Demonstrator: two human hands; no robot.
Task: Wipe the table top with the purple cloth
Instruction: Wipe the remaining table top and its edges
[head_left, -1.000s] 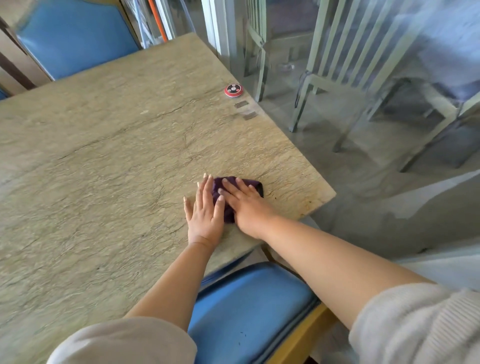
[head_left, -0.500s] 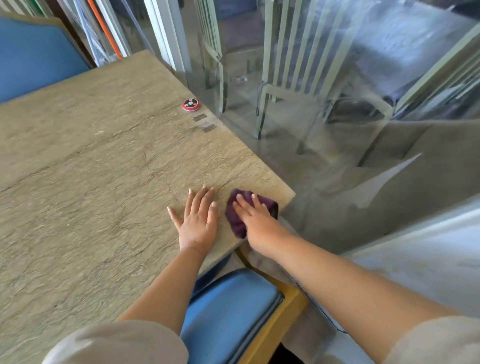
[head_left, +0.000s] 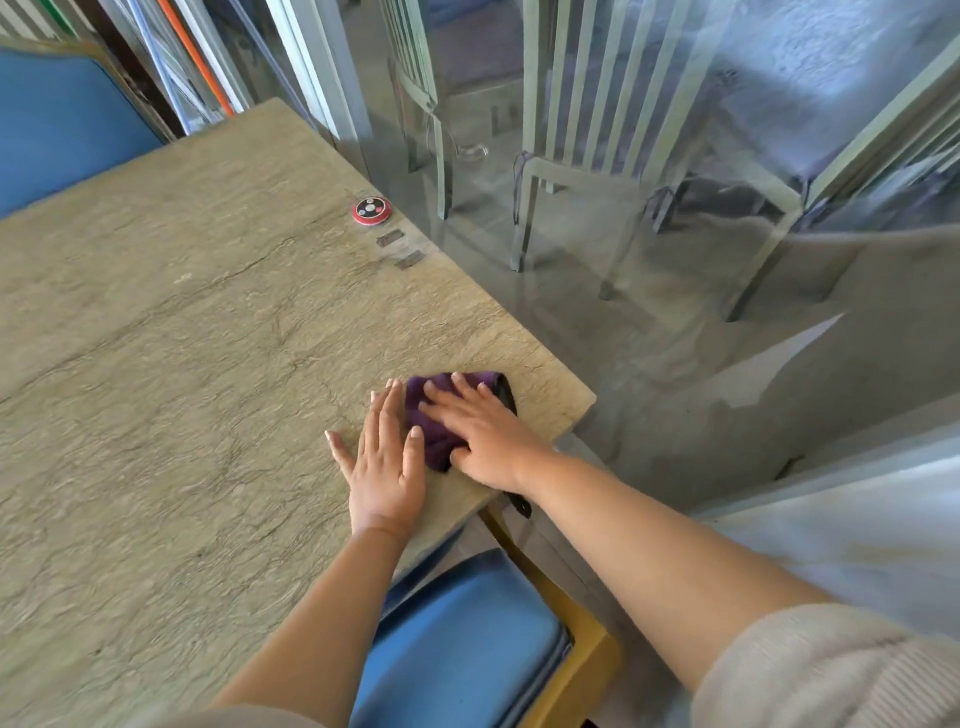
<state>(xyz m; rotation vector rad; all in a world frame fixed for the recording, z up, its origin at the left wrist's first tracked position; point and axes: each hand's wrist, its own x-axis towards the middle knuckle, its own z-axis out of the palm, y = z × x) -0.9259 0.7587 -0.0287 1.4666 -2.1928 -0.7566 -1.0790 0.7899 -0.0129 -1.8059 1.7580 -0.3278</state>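
The cloth (head_left: 436, 421) lies bunched on the tabletop (head_left: 208, 364) near its right front corner. The right hand (head_left: 485, 434) presses flat on it, fingers (head_left: 441, 397) spread and not curled around it. The left hand (head_left: 387, 467) lies flat on the tabletop just beside the cloth, fingers extended. A round red button (head_left: 371, 211) sits by the right edge.
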